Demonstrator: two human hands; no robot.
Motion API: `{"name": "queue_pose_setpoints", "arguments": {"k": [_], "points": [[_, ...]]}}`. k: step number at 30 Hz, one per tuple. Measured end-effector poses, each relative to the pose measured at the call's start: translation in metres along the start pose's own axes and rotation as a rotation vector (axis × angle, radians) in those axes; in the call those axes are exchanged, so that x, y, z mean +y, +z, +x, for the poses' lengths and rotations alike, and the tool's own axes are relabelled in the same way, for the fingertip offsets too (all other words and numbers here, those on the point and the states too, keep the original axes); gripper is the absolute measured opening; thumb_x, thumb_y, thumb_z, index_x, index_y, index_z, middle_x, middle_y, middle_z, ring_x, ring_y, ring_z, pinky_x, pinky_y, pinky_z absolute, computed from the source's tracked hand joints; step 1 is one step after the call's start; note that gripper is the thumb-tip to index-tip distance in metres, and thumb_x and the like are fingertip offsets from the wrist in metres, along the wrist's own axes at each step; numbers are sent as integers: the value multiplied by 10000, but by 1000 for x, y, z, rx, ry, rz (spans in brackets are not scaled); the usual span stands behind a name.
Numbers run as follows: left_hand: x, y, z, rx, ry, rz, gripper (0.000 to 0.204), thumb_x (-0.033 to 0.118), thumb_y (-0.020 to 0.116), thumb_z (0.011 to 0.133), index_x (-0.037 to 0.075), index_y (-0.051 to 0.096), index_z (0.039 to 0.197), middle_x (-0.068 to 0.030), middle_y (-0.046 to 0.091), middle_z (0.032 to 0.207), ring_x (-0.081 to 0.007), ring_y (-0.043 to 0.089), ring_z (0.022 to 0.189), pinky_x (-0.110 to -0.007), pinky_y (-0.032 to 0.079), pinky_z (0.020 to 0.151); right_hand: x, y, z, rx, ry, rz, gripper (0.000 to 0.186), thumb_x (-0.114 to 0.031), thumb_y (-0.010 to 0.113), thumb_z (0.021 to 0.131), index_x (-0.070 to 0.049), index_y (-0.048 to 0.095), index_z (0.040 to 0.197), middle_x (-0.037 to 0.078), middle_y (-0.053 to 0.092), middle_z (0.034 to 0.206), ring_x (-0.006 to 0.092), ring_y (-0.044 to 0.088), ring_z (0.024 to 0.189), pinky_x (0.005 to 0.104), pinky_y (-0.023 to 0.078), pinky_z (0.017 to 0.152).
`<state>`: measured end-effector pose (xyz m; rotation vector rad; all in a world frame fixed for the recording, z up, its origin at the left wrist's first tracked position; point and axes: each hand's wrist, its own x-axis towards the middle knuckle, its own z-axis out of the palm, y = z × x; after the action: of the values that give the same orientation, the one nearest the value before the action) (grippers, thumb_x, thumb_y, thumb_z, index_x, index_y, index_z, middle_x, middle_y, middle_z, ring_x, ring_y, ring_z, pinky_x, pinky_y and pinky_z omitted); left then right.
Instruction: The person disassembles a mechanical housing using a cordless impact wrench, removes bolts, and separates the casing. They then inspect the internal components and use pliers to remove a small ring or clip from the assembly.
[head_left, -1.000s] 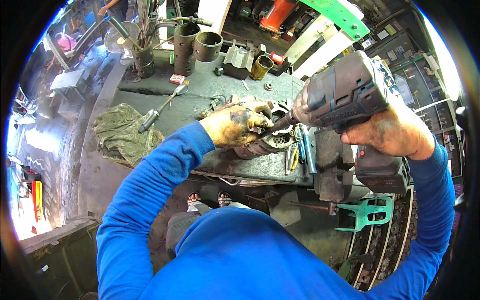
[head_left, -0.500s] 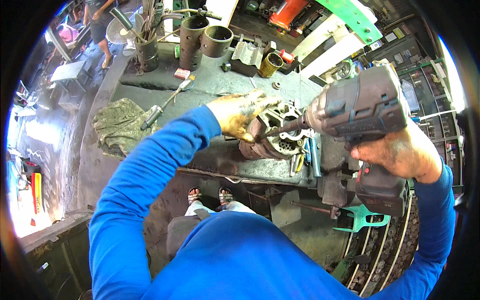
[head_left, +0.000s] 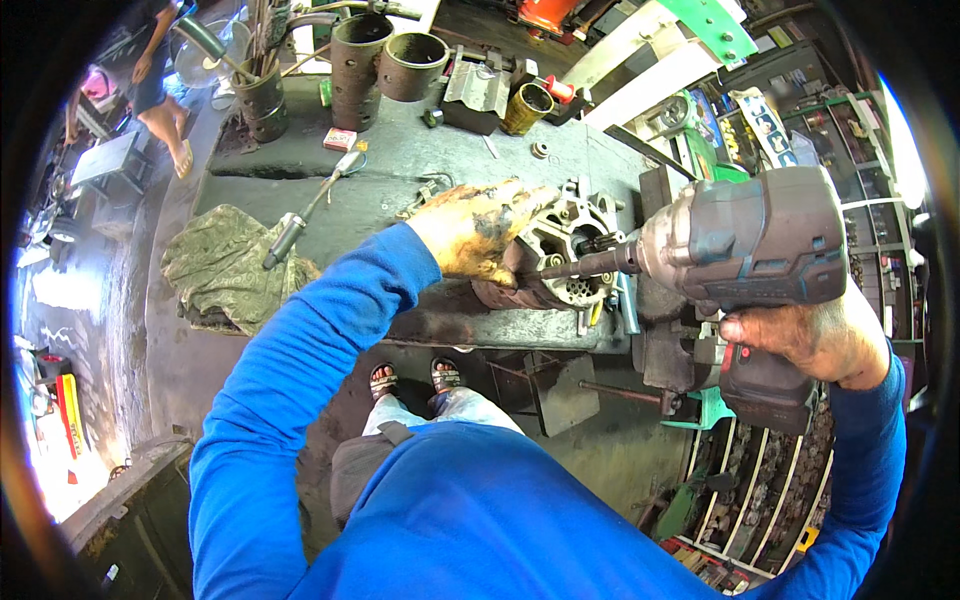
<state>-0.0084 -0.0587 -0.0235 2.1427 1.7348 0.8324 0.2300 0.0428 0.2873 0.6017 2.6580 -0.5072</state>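
A round metal alternator [head_left: 550, 262] with a slotted, open end face rests on the workbench. My left hand [head_left: 485, 228], dirty with grease, grips its left side, fingers stretched along the top and thumb lower down. In my right hand [head_left: 820, 335] is a dark cordless impact wrench [head_left: 755, 240], held by its handle above the battery. Its long extension [head_left: 590, 264] points left across the alternator's face, and the tip lies near the rim by my left thumb. Whether the tip sits on a bolt I cannot tell.
On the dark workbench [head_left: 400, 165] lie a crumpled cloth [head_left: 225, 265] and a black-handled tool [head_left: 290, 235]. Metal cylinders [head_left: 360, 65], a metal block [head_left: 475, 95] and a rusty can [head_left: 527, 108] stand at the back. A vise [head_left: 668, 350] is at the right edge. Another person's leg [head_left: 165, 130] shows far left.
The impact wrench has shifted slightly right and down, and its extension is more level. My left hand stays on the alternator. The whole view has shifted a little.
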Motion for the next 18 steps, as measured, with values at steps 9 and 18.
{"name": "queue_pose_setpoints", "arguments": {"k": [9, 18], "points": [[-3, -10, 9, -108, -3, 43, 1150, 531, 850, 752, 209, 223, 1660, -217, 456, 1565, -396, 453, 1447, -546, 397, 1153, -2, 1, 3, 7, 18, 54, 402, -131, 839, 859, -39, 711, 1229, 107, 756, 1127, 227, 696, 954, 392, 562, 870], [-1, -11, 10, -144, -38, 27, 1127, 550, 835, 770, 207, 232, 1658, -185, 456, 1579, -384, 438, 1462, -552, 377, 1169, 2, 4, -4, 61, 53, -11, 416, -113, 848, 840, -31, 711, 1224, 118, 748, 1140, 223, 688, 1015, 400, 550, 916]]}}
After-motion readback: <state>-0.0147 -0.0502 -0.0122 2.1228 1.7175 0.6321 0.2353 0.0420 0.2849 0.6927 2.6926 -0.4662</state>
